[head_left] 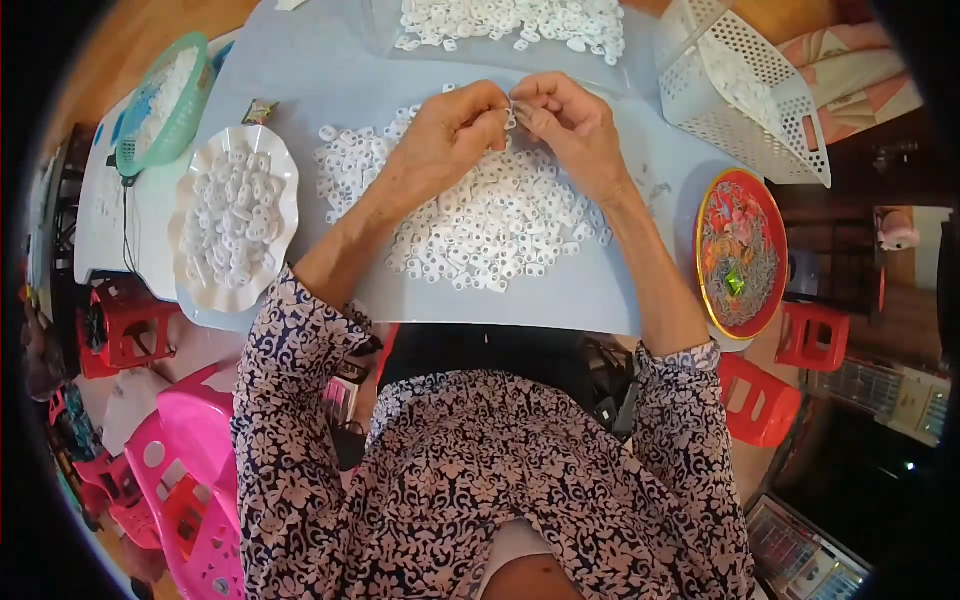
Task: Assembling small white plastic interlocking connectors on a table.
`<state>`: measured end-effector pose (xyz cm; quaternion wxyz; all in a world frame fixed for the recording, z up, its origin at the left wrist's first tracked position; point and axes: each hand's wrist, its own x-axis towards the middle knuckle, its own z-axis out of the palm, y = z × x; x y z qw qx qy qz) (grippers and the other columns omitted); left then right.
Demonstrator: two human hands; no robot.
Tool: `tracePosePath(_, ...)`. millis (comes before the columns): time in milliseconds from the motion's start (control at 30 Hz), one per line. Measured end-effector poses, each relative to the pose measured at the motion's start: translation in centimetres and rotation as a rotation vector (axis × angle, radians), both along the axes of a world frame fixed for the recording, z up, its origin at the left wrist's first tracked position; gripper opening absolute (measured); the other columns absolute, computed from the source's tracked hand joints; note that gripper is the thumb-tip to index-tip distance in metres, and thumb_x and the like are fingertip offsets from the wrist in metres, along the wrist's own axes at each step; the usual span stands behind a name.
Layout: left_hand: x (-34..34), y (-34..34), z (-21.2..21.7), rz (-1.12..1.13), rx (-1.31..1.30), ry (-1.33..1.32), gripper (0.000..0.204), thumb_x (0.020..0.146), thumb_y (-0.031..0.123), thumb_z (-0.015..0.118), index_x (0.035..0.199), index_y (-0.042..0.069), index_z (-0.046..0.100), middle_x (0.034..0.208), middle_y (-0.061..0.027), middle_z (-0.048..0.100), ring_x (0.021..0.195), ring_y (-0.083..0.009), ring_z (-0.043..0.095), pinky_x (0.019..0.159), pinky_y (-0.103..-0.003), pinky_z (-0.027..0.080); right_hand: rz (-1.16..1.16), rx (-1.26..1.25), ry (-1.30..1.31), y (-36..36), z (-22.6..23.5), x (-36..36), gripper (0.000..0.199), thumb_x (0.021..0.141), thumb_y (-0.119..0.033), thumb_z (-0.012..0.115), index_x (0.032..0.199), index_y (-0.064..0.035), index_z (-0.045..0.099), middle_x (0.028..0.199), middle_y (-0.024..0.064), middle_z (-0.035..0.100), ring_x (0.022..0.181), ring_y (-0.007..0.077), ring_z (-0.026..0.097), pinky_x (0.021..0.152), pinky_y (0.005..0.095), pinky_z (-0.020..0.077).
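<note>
Left hand [455, 130] and right hand [572, 122]: fingers were pinched together on one small white piece [510, 118], probably fingertip-held because of its size; the exact grip was partly hidden. Heap of white pieces [480, 240]: lay loose below, smooth, rounded, seemingly holed, on the pale worktop [300, 65], apparently for easy reach. Bowl [285, 180]: was glossy, scalloped, filled with similar pieces. Tray [745, 178]: was red, round, gold-rimmed, bearing thin grey bits [760, 280].

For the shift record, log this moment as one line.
left hand: at small white piece; right hand: at same piece; grip: which hand holds it unclear; white pieces: heaped on table; red-rimmed tray: right side
</note>
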<state>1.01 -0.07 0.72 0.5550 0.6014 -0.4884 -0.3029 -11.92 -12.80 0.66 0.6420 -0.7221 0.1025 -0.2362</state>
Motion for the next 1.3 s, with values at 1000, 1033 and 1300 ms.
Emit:
tracePosePath(1000, 0.9, -0.1, 0.0, -0.148, 0.011, 0.297, 0.019, 0.092, 0.016, 0.051, 0.087, 0.0, 0.061, 0.074, -0.0041, 0.062, 0.071, -0.0094, 0.056, 0.068, -0.023, 0.046, -0.096, -0.02, 0.012, 1.1, 0.5, -0.1, 0.013, 0.091, -0.012, 0.058, 0.088, 0.0004, 0.059, 0.067, 0.0004, 0.059, 0.058, 0.0046, 0.049, 0.052, 0.0194, 0.0409)
tracePosePath(1033, 0.9, -0.2, 0.0, -0.154, 0.007, 0.257, 0.018, 0.092, 0.015, 0.052, 0.087, 0.0, 0.06, 0.074, -0.0041, 0.062, 0.071, -0.009, 0.056, 0.068, -0.023, 0.047, -0.104, -0.028, -0.008, 1.0, 0.4, -0.1, 0.014, 0.091, -0.013, 0.058, 0.086, 0.0003, 0.06, 0.067, 0.0, 0.059, 0.058, 0.0043, 0.049, 0.052, 0.0191, 0.0404)
tracePosePath(1300, -0.5, -0.3, -0.1, -0.005, -0.075, 0.123, 0.013, 0.089, 0.01, 0.051, 0.086, 0.0, 0.058, 0.073, -0.0041, 0.063, 0.072, -0.0084, 0.057, 0.068, -0.023, 0.047, -0.222, 0.035, -0.03, 1.8, -0.4, 0.4, 0.018, 0.091, -0.015, 0.058, 0.08, -0.0008, 0.06, 0.065, -0.001, 0.059, 0.057, 0.0038, 0.048, 0.052, 0.0187, 0.039)
